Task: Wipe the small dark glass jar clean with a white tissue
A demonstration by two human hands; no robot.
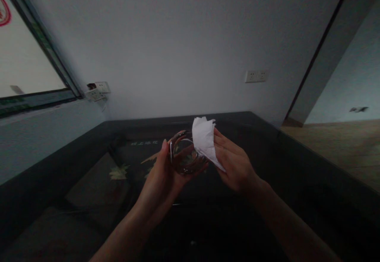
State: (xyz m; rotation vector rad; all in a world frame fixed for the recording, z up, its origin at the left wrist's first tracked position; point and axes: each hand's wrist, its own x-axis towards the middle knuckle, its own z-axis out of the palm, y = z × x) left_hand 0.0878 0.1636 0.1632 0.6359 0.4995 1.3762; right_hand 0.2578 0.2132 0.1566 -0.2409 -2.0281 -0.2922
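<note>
Above a dark glossy table [118, 214], my left hand [164, 175] grips a round, clear glass vessel [185, 171] from the left and below, thumb on its near left side. The vessel is tilted with its round opening towards me; whether it is a cup or a bowl I cannot tell. My right hand [234, 161] is closed on a white paper tissue [204, 137], which lies against the vessel's right rim. Some right fingers are hidden behind the tissue and the glass.
The table's far edge stands against a pale wall [178, 56] with a double socket [255, 76]. More sockets [96, 92] hang at the left, below a window [29, 48]. Light characters and a flower pattern [118, 172] mark the tabletop. Wooden flooring [341, 139] shows at the right.
</note>
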